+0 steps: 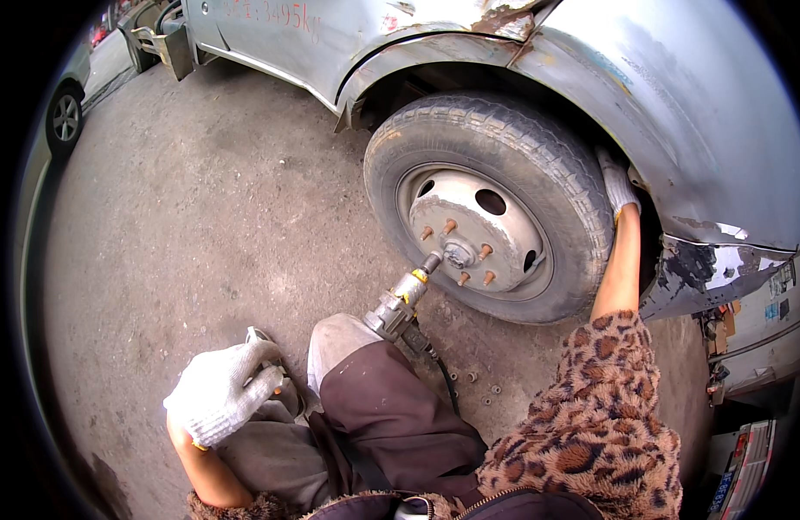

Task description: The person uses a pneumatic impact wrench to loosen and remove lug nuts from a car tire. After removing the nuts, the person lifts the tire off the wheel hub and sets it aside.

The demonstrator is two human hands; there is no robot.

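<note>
My right hand (619,184), in a white knit glove, reaches into the gap between the truck's wheel arch and the wheel (582,243). It presses on the tyre's tread; its fingertips are partly hidden there. The wheel sits on its hub, with several rusty studs bare of nuts. My left hand (222,390), gloved too, is closed low at the left near my leg. A greyish object shows partly behind its fingers, too hidden to name. An impact wrench (400,303) leans by my knee, its socket tip near the hub.
Several loose nuts (486,392) lie on the concrete below the wheel, beside a black air hose (446,377). The grey truck's dented fender (677,104) overhangs the wheel. At the left stands another vehicle, its wheel (64,120) showing. Stacked items (742,468) are at the lower right.
</note>
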